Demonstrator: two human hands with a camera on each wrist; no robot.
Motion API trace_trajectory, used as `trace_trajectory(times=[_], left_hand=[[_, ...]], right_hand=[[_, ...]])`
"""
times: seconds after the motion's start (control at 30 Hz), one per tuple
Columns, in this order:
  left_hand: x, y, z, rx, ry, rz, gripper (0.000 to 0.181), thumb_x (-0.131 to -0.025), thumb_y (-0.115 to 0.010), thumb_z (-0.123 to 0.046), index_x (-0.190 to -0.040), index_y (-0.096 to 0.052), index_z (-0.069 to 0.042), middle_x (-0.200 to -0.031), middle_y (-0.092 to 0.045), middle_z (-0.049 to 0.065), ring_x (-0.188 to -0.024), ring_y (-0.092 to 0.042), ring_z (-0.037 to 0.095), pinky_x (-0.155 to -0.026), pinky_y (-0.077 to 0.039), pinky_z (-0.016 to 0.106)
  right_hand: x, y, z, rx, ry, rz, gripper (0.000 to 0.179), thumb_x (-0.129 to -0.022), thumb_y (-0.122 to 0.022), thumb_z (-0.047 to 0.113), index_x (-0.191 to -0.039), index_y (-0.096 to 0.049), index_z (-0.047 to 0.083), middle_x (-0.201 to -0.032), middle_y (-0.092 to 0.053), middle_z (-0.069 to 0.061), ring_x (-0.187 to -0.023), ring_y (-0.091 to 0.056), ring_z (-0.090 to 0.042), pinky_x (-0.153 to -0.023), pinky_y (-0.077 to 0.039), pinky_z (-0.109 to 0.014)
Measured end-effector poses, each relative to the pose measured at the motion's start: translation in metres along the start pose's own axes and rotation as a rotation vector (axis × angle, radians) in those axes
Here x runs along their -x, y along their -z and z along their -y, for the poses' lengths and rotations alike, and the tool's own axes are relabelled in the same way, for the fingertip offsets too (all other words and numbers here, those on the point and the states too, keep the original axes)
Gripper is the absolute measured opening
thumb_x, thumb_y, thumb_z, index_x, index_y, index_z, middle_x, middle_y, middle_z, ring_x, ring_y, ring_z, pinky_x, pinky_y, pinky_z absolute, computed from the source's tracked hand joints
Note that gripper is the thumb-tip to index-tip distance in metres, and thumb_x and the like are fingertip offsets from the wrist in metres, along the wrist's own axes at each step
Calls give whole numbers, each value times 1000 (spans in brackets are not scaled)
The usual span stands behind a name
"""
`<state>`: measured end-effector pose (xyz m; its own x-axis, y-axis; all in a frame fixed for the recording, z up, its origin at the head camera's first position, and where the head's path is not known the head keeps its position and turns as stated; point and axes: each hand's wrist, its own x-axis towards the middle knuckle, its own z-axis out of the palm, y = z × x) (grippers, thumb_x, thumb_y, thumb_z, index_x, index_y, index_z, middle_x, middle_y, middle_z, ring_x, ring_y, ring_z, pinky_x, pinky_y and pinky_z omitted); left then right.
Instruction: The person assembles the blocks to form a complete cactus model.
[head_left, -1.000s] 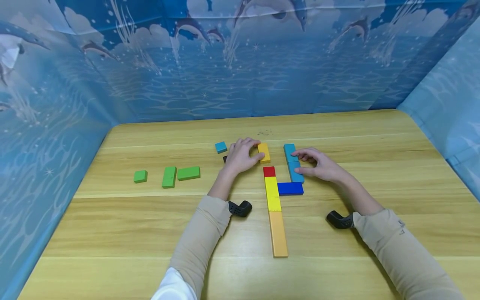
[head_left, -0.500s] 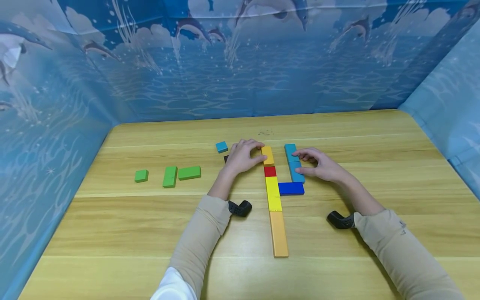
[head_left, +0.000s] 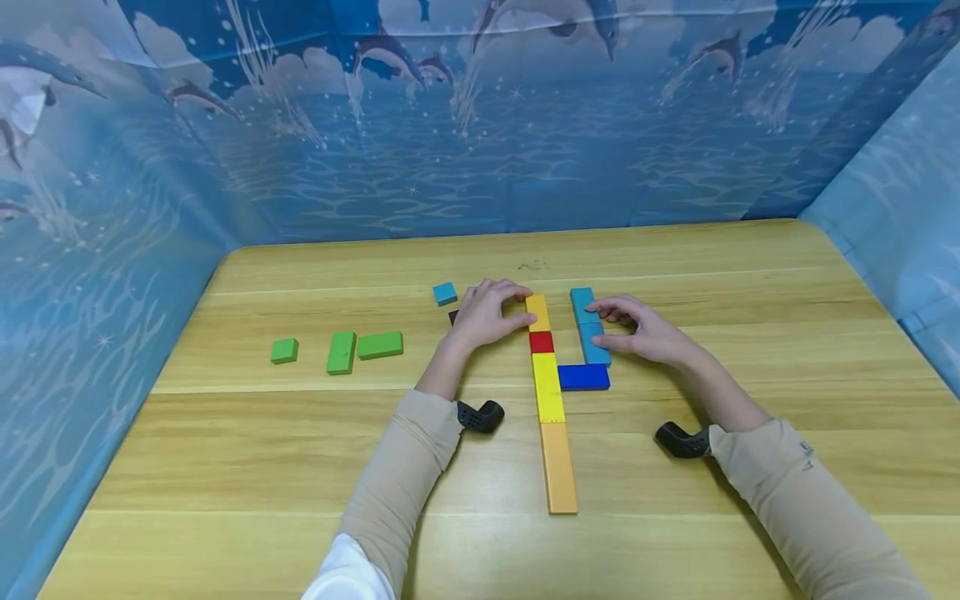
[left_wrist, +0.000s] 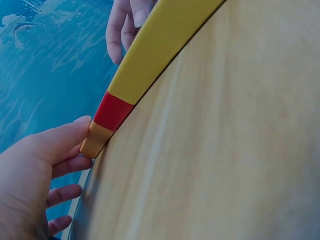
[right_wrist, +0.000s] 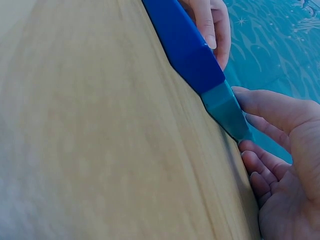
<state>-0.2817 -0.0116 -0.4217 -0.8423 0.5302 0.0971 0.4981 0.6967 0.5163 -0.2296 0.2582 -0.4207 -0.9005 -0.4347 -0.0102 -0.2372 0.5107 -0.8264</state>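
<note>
My left hand [head_left: 483,317] grips an orange block [head_left: 537,307] by its left side, index finger at the far end and thumb toward the near end. That block sits end to end with a red block [head_left: 542,342], a yellow block [head_left: 548,387] and a long pale-orange block [head_left: 558,468]. My right hand [head_left: 637,329] holds two light blue blocks [head_left: 592,348] at their right side, fingers curved. In the right wrist view its thumb rests against the light blue piece [right_wrist: 226,107]. A dark blue block [head_left: 584,377] joins the yellow block to the light blue pair.
On the left of the wooden table [head_left: 262,467] lie a small green block [head_left: 284,351] and two longer green blocks [head_left: 380,345]. Behind my left hand are a small blue block [head_left: 445,293] and a mostly hidden dark piece [head_left: 453,317]. A dolphin-print curtain [head_left: 480,150] encloses the back and sides.
My left hand has shifted the orange block right and toward me, from beyond the red block to directly against its far end. My right hand has stayed at the light blue blocks.
</note>
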Motion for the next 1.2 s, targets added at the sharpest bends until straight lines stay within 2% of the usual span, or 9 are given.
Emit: trace_trajectory(times=[0.57, 0.7, 0.9, 1.07, 1.2], left_hand=[[0, -2, 0, 22, -3, -14, 46, -84, -62, -45, -123, -58, -22, -119, -56, -5, -113, -42, 16, -100, -25, 40], [2, -2, 2, 117, -8, -78, 45, -83, -65, -39, -123, -58, -18, -121, -56, -3, -115, -42, 17, -99, -28, 40], [8, 4, 4, 279, -66, -182, 37, -84, -66, -25, -117, -61, -9, -120, -57, 2, -115, -42, 21, -98, -31, 43], [19, 9, 6, 310, -88, -257, 38, -83, -67, -24, -115, -61, -5, -116, -59, 5, -116, -43, 23, -99, -30, 43], [35, 13, 11, 316, -58, -293, 40, -81, -69, -21, -115, -60, -3, -114, -59, 7, -115, -44, 24, -102, -26, 45]], right_hand=[[0, 0, 0, 2, 2, -1, 47, -85, -65, 16, -127, -49, 4, -117, -47, -13, -100, -39, -22, -84, -33, -34], [1, 0, 1, -11, -3, 2, 47, -85, -66, 16, -127, -49, 3, -117, -46, -13, -99, -38, -22, -83, -33, -34], [1, -1, 1, -14, 1, 3, 47, -85, -66, 15, -127, -49, 3, -117, -46, -13, -100, -38, -22, -83, -32, -34], [0, -1, 0, -9, 2, 0, 47, -84, -66, 16, -127, -49, 4, -116, -46, -13, -99, -39, -22, -84, -32, -34], [0, 0, 0, -8, 1, 3, 48, -85, -65, 15, -128, -48, 3, -116, -46, -13, -99, -38, -22, -83, -33, -33]])
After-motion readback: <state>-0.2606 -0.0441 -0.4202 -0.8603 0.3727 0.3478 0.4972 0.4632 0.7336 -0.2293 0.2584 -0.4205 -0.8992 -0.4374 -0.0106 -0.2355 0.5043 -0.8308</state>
